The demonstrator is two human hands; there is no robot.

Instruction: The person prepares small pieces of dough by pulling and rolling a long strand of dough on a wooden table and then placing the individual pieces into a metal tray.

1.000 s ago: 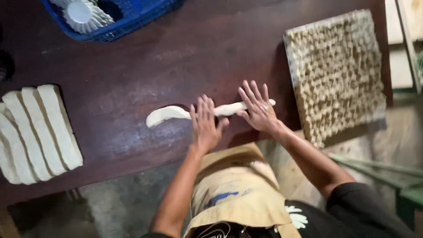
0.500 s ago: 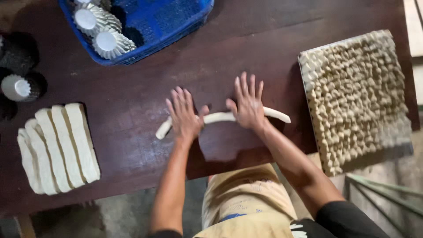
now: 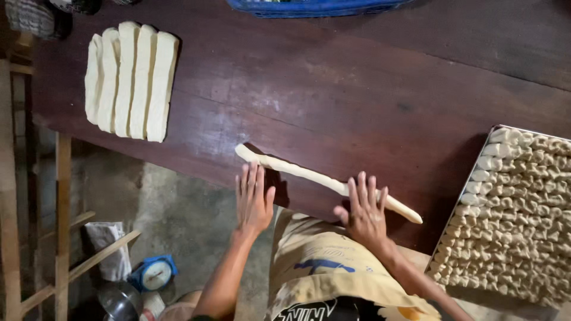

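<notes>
Grip, left hand [image 3: 252,199]: flat and open, fingers spread slightly, clasping nothing; fingertips at the near side of the dough rope [image 3: 324,180], close to its left end. Contact cannot be confirmed.
Grip, right hand [image 3: 364,209]: flat and open, fingers splayed, palm down; fingers lie across the dough rope towards its right end, pressing rather than enclosing.
Dough rope: long, thin, pale; lies on the table [image 3: 333,89] along the near edge, slanting from upper left to lower right. Left end is flattened and wider; right end tapers to a point.
Dough slabs [image 3: 131,80]: five pale upright strips packed side by side at the far left end of the table.
Tray [image 3: 476,178]: metal, at the right end of the table, filled with rows of small shaped dough pieces [image 3: 523,220]; cut off by the right frame edge.
Crate [image 3: 315,7]: blue plastic, at the far edge; only its lower rim shows.
Apron [image 3: 327,267]: tan with a blue mark, below the near edge.
Scale [image 3: 153,273]: small, blue, round white dial, on the floor lower left; dial too small to make out.
Hard to make out: dark objects at the top left corner, cropped.
</notes>
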